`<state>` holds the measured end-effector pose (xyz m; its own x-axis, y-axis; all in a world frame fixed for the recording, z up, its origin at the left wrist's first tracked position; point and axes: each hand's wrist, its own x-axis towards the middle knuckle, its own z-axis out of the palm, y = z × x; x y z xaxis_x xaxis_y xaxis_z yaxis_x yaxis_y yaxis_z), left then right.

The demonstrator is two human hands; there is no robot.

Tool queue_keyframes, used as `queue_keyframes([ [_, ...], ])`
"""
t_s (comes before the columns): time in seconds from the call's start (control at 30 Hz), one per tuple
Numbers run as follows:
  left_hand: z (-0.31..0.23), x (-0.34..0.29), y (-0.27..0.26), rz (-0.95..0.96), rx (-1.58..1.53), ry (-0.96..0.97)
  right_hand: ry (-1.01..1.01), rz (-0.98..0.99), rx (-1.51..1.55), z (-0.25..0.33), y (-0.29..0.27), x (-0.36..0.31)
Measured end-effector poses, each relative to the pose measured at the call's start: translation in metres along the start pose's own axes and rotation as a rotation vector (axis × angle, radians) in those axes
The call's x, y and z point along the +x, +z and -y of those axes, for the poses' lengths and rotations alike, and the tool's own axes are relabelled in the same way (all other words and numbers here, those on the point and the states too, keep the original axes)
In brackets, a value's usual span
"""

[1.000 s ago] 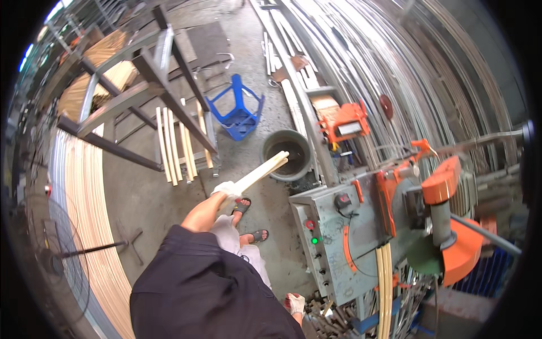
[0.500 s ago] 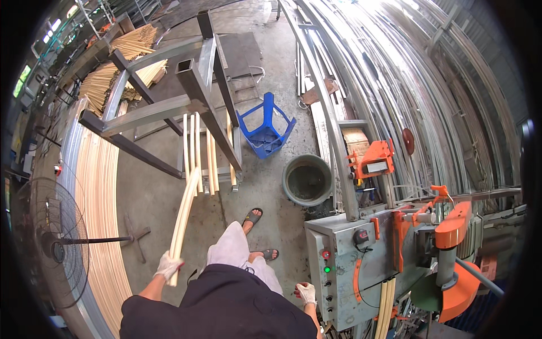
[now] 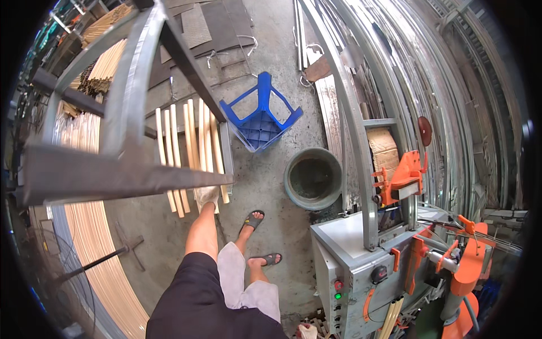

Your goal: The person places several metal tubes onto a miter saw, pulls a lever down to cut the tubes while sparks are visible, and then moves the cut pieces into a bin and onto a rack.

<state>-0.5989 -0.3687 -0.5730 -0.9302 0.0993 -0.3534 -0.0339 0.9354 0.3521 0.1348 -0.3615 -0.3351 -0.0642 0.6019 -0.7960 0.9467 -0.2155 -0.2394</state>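
Observation:
My left hand point(image 3: 207, 196), in a whitish glove, is stretched forward over the metal frame point(image 3: 197, 181). Closed around the near ends of pale, wood-coloured rods point(image 3: 206, 135), it lies among similar rods point(image 3: 175, 152) set side by side between the frame's legs. A dark bar of the frame crosses just above the glove, and the fingertips are hidden. Down at the lower edge, my right hand point(image 3: 307, 331), also gloved, shows only in part beside the grey machine point(image 3: 353, 271); its fingers cannot be made out.
A blue plastic stool point(image 3: 262, 127) lies tipped over ahead. Right of it stands a round dark tub point(image 3: 313, 178). The machine carries orange parts and a green light. Long metal bars point(image 3: 429, 101) fill the right side; long pale strips point(image 3: 104, 260) lie at left, by a fan.
My left hand has swung forward from beside my body, carrying the rods onto the frame among the others. My view has shifted closer to the frame. My right hand is now lower in view.

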Motion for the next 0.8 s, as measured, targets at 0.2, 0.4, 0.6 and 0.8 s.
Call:
queue_keyframes([
  [0.2, 0.016, 0.005, 0.067, 0.173, -0.026, -0.212, 0.345, 0.159, 0.3, 0.073, 0.033, -0.018],
  [0.4, 0.005, 0.005, 0.034, 0.356, 0.201, -0.229, 0.392, 0.191, 0.371, 0.089, 0.056, -0.015],
  [0.6, 0.054, -0.004, 0.004, 0.526, 0.563, 0.099, 0.403, -0.002, 0.295, 0.017, 0.075, -0.027],
  [0.8, -0.08, -0.118, -0.02, 0.973, 0.692, 0.366, 0.583, -0.092, 0.606, -0.003, 0.132, -0.08],
])
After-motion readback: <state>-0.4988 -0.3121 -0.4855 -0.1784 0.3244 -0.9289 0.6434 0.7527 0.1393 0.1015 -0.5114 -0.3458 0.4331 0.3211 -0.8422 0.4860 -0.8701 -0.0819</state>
